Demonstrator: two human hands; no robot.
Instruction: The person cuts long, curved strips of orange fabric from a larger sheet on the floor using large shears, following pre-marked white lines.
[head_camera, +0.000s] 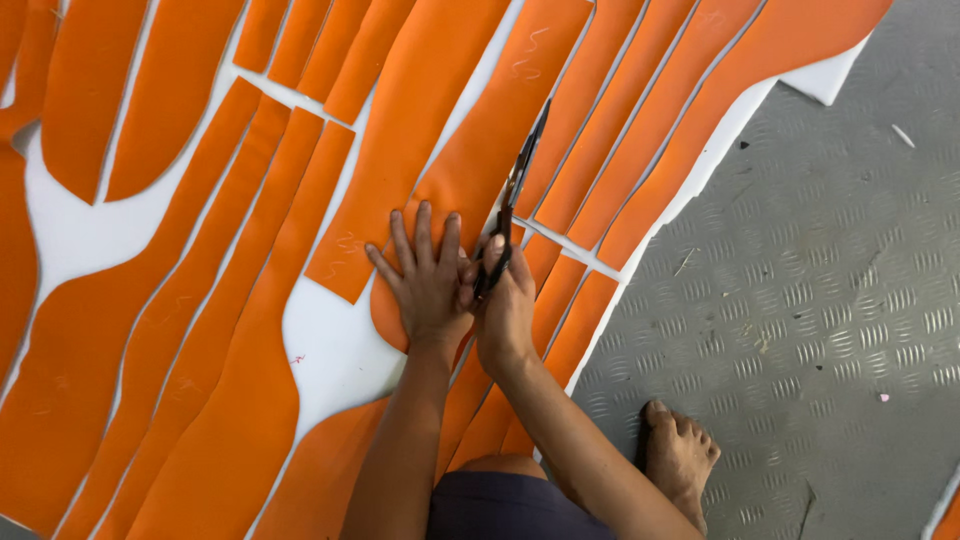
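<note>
My right hand (507, 300) grips a pair of black scissors (516, 190), blades pointing up and away along the edge of an orange fabric piece (470, 160). Flat beside it, my left hand (428, 280) presses down on that same orange piece with fingers spread. The two hands touch at the thumbs. Many orange strips and curved pieces (200, 300) lie spread over a white foam sheet (335, 345) under them.
A grey checker-plate metal floor (820, 300) lies to the right of the sheet. My bare foot (678, 455) rests on it near the sheet's edge, and my knee shows at the bottom. Small scraps dot the floor.
</note>
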